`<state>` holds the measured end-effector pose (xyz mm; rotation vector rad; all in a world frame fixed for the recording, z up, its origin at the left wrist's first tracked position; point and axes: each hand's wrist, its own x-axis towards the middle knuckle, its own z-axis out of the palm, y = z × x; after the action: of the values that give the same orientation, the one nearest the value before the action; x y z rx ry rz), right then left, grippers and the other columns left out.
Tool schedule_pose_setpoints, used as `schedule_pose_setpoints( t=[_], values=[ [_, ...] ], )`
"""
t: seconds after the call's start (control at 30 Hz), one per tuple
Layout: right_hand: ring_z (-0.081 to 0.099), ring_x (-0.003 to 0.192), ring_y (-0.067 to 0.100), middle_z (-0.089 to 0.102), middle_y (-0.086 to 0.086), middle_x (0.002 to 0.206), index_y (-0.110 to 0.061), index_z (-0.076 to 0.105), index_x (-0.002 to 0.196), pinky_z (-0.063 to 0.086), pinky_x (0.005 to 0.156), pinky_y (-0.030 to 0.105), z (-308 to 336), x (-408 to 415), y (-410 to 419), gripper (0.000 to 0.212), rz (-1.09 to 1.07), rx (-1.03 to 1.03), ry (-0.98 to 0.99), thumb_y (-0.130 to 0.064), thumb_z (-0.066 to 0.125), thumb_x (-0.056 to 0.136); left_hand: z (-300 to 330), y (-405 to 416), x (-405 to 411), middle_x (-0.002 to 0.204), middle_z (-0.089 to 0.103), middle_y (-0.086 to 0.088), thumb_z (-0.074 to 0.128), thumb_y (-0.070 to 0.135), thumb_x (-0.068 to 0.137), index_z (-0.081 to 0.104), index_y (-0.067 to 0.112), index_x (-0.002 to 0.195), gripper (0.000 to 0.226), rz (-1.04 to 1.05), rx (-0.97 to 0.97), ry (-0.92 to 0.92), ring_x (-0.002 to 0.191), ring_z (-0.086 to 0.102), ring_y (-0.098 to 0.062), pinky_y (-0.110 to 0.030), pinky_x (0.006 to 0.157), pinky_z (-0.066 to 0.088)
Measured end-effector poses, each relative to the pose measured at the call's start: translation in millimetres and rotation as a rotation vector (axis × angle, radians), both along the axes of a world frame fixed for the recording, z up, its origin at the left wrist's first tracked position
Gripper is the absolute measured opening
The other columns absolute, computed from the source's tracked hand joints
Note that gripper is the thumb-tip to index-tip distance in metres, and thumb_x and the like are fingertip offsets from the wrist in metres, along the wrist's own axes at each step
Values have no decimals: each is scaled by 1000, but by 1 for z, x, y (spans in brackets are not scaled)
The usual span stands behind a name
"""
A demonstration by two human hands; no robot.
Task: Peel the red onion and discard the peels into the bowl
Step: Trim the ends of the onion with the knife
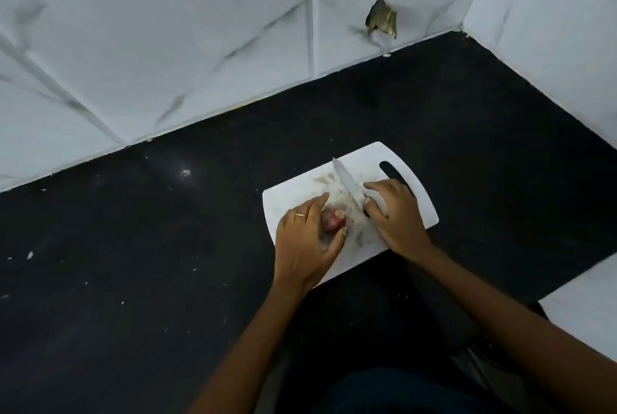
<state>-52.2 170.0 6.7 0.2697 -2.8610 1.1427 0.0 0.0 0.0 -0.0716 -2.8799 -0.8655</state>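
— Black, speckled tabletop (167, 246) is filling most of the view, and a person's two forearms are reaching forward over it from the near edge. What are the hands doing?

— Both are working over a white cutting board (293, 200) that is lying at an angle on the dark surface. The left hand (309, 243) is curling around the red onion (332, 221), gripping it against the board; a ring (299, 214) is showing on one finger.

— And the onion itself?

— It is sitting on the near-left part of the board, mostly hidden under that hand, with a pale stub end poking toward the knife.

— The other hand?

— The right hand (394, 213) is clasping the handle of a knife (347, 183), forefinger stretching forward. The blade is pointing away from the person, just beside the onion; I cannot tell whether it is touching it.

— Anything farther back?

— The board's handle slot is lying past the right hand. Beyond that, white marbled wall tiles (167, 46) are rising, with a broken hole (382, 18) showing near the corner.
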Motion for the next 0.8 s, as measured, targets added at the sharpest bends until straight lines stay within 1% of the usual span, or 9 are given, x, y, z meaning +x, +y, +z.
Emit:
schedule_pose_setpoints(
  t=[0.1, 0.27, 0.37, 0.47, 0.53, 0.6, 0.7, 0.77, 0.8],
  values=[
    [54, 103, 26, 59, 10, 111, -10, 63, 113, 43, 91, 40, -4, -11, 2, 29, -94, 49, -32, -14, 61, 84, 2, 2, -10, 117, 59, 3, 54, 57, 79, 51, 24, 128, 60, 27, -7, 12, 103, 54, -17, -29, 79, 40],
    [58, 94, 22, 62, 9, 101, -9, 66, 103, 49, 83, 36, -2, -13, -6, 19, -43, 16, -127, -12, 59, 85, -4, 1, -15, 109, 57, 2, 64, 50, 79, 59, 24, 116, 45, 32, 22, -44, 95, 56, -17, -28, 65, 46],
    [61, 81, 22, 67, 10, 86, -4, 67, 90, 49, 75, 37, 3, -11, -15, 14, 40, 2, -194, -12, 56, 89, -4, 3, -14, 108, 55, 1, 64, 47, 82, 58, 25, 120, 45, 64, 90, -136, 95, 56, -15, -29, 68, 50],
    [62, 71, 24, 67, 14, 78, -1, 65, 86, 50, 70, 40, 6, -9, -25, 22, 97, 26, -327, -16, 51, 93, -5, 7, -13, 108, 56, -1, 65, 42, 83, 59, 22, 121, 44, 102, 190, -167, 94, 57, -16, -31, 74, 51],
    [63, 71, 28, 65, 19, 76, 4, 63, 82, 51, 71, 42, 7, -10, -30, 30, 86, -1, -426, -19, 48, 95, -4, 10, -14, 110, 57, -2, 67, 36, 83, 59, 19, 121, 42, 144, 291, -187, 94, 58, -16, -30, 78, 51],
    [65, 78, 29, 67, 20, 83, 4, 65, 87, 54, 76, 43, 10, -11, -33, 33, 21, -164, -535, -24, 49, 96, -2, 11, -16, 112, 58, -2, 68, 30, 83, 58, 19, 121, 40, 179, 414, -199, 94, 59, -15, -30, 80, 53],
    [68, 86, 26, 69, 19, 96, 0, 65, 102, 58, 78, 40, 17, -12, -33, 22, -128, -540, -677, -18, 58, 92, 2, 14, -21, 112, 62, 3, 67, 23, 83, 57, 19, 120, 39, 184, 589, -169, 96, 61, -12, -34, 83, 54],
    [68, 91, 22, 69, 14, 99, -3, 64, 104, 58, 79, 36, 20, -12, -30, 21, -162, -619, -645, -16, 65, 87, 6, 18, -23, 112, 62, 8, 65, 21, 85, 54, 19, 123, 40, 162, 631, -173, 98, 62, -10, -31, 85, 53],
    [67, 94, 20, 69, 10, 99, -5, 65, 103, 57, 80, 33, 20, -12, -29, 22, -158, -581, -599, -17, 68, 85, 6, 19, -23, 112, 62, 9, 64, 21, 86, 52, 19, 125, 41, 145, 621, -188, 98, 62, -9, -29, 85, 52]
  ],
)
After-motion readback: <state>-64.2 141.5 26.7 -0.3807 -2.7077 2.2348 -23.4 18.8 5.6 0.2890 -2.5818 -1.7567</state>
